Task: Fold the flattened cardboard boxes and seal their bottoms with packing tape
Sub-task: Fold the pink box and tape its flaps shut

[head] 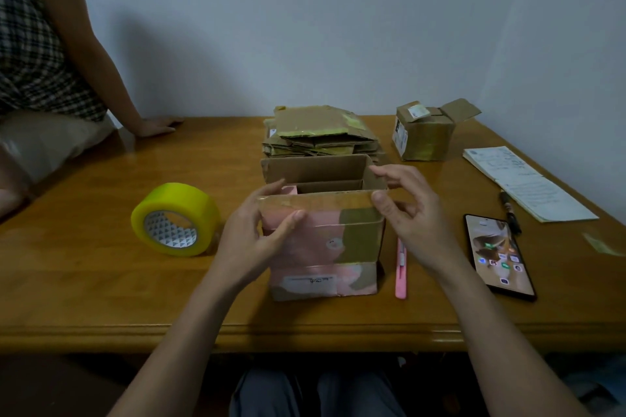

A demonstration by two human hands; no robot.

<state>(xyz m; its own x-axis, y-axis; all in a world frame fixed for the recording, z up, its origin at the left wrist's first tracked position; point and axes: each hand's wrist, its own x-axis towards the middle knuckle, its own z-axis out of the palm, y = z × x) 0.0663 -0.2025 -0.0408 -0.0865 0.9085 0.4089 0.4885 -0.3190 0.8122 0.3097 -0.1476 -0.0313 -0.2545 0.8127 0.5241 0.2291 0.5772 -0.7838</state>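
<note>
A small cardboard box [325,247] with pink print stands upright on the wooden table [101,281], its top flaps open. My left hand [257,234] grips its left near corner, thumb on the front face. My right hand [406,213] pinches the right end of the near top flap. Behind the box lies a stack of flattened cardboard boxes [318,132]. A yellow roll of packing tape [174,218] stands on edge to the left of the box.
A pink utility knife [400,267] lies right of the box, then a lit phone [498,256], a pen [510,211] and papers [521,179]. An assembled box [423,135] sits at the back right. Another person's hand [157,125] rests on the table's far left.
</note>
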